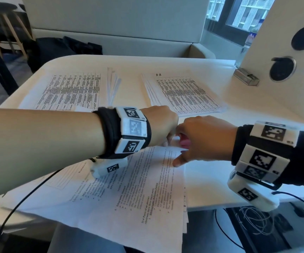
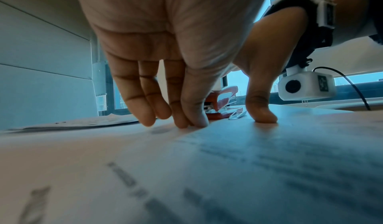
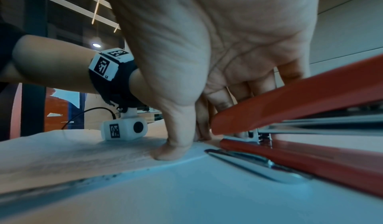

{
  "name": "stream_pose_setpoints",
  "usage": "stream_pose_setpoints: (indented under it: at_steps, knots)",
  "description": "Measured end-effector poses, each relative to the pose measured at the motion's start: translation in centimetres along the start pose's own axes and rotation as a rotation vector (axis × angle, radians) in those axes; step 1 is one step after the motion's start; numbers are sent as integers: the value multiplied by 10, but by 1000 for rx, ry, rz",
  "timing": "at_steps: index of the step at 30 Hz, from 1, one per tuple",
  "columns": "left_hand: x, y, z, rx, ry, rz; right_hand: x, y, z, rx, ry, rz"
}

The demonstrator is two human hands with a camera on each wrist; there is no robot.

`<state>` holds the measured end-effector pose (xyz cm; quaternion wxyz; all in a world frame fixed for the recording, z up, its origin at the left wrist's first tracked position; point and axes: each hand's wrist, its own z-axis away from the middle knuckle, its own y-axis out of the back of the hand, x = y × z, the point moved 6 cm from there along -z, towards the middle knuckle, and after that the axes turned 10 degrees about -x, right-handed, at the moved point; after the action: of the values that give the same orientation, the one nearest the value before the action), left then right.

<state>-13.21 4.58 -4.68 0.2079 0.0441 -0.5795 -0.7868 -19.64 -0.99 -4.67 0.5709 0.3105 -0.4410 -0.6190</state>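
Clearly, I had the red stapler (image 3: 290,100) under the right hand (image 1: 208,137), lengthwise along that forearm, mouth at the far corner of the paper stack (image 1: 138,198), fingers draped loosely over it, while its thumb and the straight fingertips of the left hand (image 1: 159,123) pressed the sheets.

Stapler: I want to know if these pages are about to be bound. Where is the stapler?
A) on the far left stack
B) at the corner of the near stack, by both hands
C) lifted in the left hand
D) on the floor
B: the red stapler sits on the table at the corner of the near stack, right beside the left hand and the right hand.
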Motion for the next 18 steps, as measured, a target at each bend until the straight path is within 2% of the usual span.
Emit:
stream_pose_setpoints:
  at_steps: [6,13,18]
  knots:
    - [1,-1,0,4,-10,-14,0,1,0,5,0,2]
    - [3,-2,-1,25,-52,-144,1,0,0,7,6,17]
    - [3,-10,-5,20,-32,-233,0,0,-1,1,-6,27]
